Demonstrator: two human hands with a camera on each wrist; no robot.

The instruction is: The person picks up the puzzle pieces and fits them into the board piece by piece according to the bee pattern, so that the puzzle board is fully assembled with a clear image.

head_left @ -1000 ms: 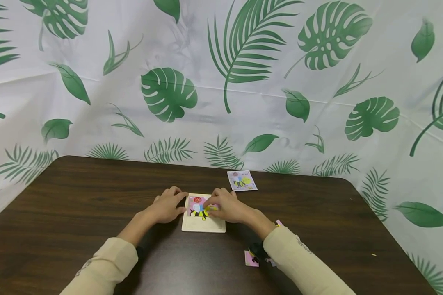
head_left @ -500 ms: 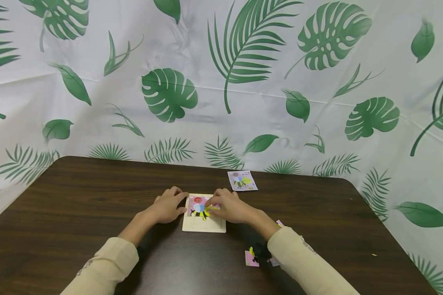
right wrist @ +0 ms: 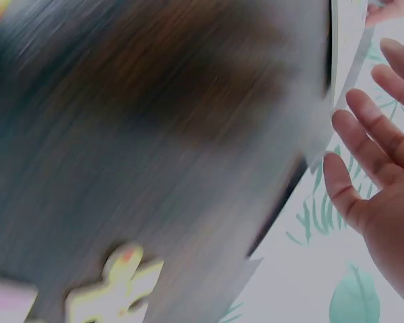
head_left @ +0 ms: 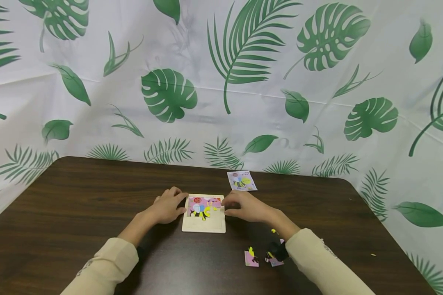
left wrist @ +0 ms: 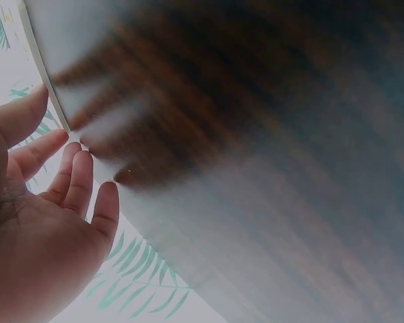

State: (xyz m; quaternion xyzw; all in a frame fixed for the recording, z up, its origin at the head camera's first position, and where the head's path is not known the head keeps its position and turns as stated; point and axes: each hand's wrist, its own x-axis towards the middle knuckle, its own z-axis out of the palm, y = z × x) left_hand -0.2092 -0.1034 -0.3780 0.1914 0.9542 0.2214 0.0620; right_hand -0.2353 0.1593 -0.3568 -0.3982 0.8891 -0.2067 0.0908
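Note:
In the head view a pale wooden puzzle tray (head_left: 203,226) lies on the table, its upper part filled with joined bee puzzle pieces (head_left: 197,208). The lower strip and right part of the tray show bare wood. My left hand (head_left: 167,207) rests at the tray's left side, thumb and forefinger touching its edge; the left wrist view shows these fingers (left wrist: 37,111) loosely extended. By the tray's right edge is my right hand (head_left: 245,206), fingers spread and slightly bent. No piece shows in that hand in the right wrist view.
Loose puzzle pieces (head_left: 251,259) lie on the table's near right, some partly behind the right wrist. A yellow piece (head_left: 274,232) sits beside the right forearm. A printed bee picture (head_left: 241,180) lies near the back edge. A leaf-patterned cloth (head_left: 221,123) hangs behind.
My right hand has lifted off the bee pieces and moved right to the tray's edge, uncovering the bee's yellow head. The left hand has stayed in place.

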